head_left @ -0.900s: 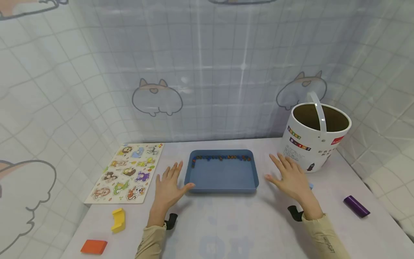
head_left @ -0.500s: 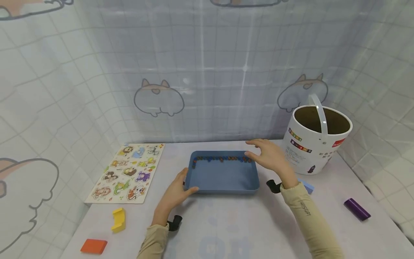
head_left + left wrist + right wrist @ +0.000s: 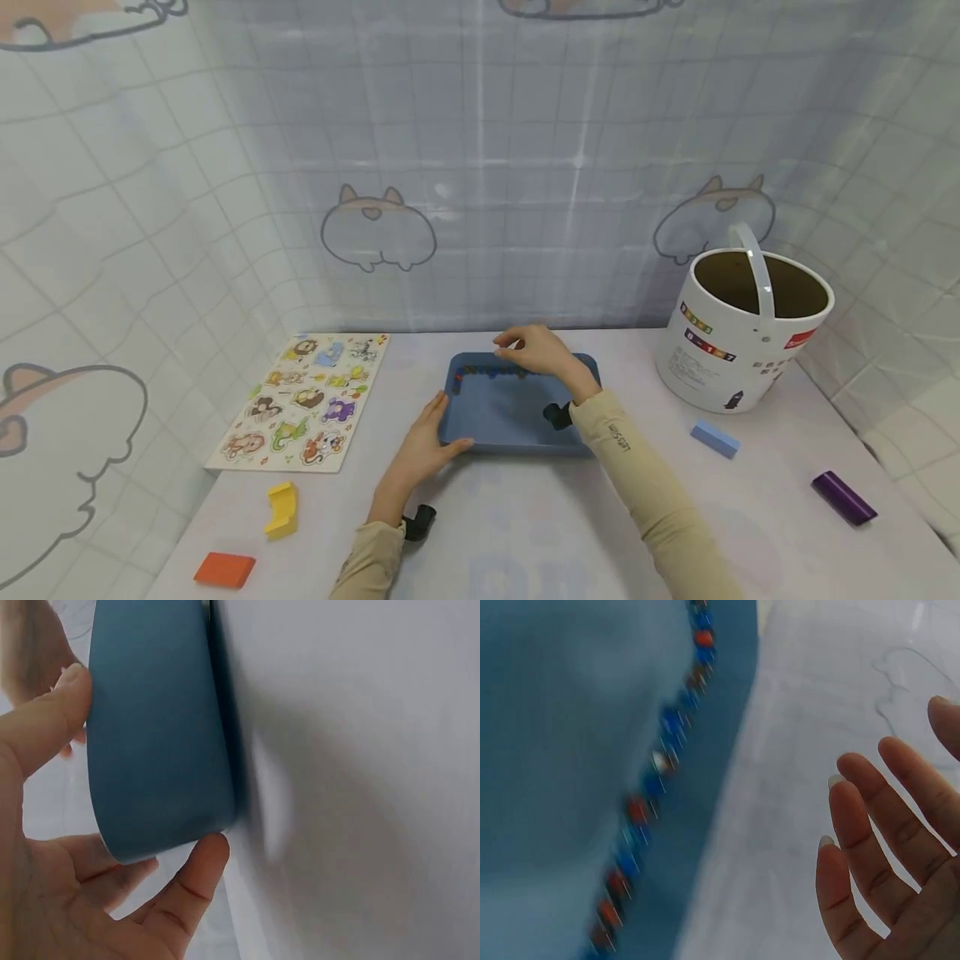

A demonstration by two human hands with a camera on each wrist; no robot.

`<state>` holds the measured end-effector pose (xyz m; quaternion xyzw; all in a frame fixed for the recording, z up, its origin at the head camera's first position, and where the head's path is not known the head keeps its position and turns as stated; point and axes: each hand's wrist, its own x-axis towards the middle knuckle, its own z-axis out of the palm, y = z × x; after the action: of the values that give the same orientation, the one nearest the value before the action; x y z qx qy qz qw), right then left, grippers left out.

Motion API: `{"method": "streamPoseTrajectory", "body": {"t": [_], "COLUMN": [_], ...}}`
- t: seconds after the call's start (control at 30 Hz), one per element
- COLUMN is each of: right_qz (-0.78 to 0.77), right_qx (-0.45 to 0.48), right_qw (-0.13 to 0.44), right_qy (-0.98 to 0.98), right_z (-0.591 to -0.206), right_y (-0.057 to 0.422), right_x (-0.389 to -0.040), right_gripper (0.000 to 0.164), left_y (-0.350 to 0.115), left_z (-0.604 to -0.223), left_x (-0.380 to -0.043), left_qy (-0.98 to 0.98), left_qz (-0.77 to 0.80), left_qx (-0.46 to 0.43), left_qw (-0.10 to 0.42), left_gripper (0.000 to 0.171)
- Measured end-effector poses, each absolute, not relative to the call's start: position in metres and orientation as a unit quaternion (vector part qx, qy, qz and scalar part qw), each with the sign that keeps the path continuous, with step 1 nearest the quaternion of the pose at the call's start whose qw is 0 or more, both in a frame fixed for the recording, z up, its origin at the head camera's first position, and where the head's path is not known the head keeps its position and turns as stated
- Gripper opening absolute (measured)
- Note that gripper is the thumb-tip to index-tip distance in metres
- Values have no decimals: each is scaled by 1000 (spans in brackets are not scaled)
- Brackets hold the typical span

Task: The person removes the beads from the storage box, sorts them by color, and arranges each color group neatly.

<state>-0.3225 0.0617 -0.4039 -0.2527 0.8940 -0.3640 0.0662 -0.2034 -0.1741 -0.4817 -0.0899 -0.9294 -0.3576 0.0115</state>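
Note:
A shallow blue tray (image 3: 498, 417) lies on the table. Small blue, orange and brown beads (image 3: 634, 810) line its far side, with a few at the far left corner. My left hand (image 3: 420, 454) holds the tray's near left corner, its thumb on the front rim and its fingers along the left end, as the left wrist view shows. Above the tray's far edge hovers my right hand (image 3: 542, 350), its fingers loosely bent and nothing in them. In the right wrist view its fingers are apart from the beads. The right hand and forearm cover part of the tray in the head view.
A white bucket (image 3: 720, 358) with a handle stands at the back right. Near it lie a light blue block (image 3: 715, 439) and a purple block (image 3: 843, 498). At left are an animal puzzle board (image 3: 303, 404), a yellow block (image 3: 282, 510) and an orange block (image 3: 225, 570).
My right hand has swung left from beside the bucket to above the tray, uncovering the light blue block. My left hand has moved right onto the tray's corner.

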Motion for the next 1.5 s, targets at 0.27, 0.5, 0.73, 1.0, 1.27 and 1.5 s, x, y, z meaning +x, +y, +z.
{"method": "streamPoseTrajectory", "body": {"t": [0.27,0.5,0.73,1.0,1.27,1.5], "right_qz": [-398,-395,-395,-368,-369,-436], "right_qx": [-255,-183,-140,-117,-127,-157], "right_qw": [151,174,152,128,164,193], "right_qy": [868,883,895,914,906,865], "right_z": [-429,-456,-461,-457,-456,-446], "right_y": [11,-13,-31,-46,-40,-23], "right_x": [-335,-336,-330,-326,-326,-328], "right_gripper": [31,20,17,16,14,15], "left_y": [-174,-174,-174,-173,-168,-173], "left_z": [-481,-485,-486,-487,-486,-484], "left_x": [-206,-205,-202,-203,-203,-201], "left_qy": [-931,-935,-933,-933,-931,-934], "left_qz": [-353,-340,-344,-346,-351,-344], "left_qx": [-88,-97,-99,-99,-99,-94], "left_qw": [8,16,21,23,25,19], "left_gripper": [92,90,90,94,93,93]}}
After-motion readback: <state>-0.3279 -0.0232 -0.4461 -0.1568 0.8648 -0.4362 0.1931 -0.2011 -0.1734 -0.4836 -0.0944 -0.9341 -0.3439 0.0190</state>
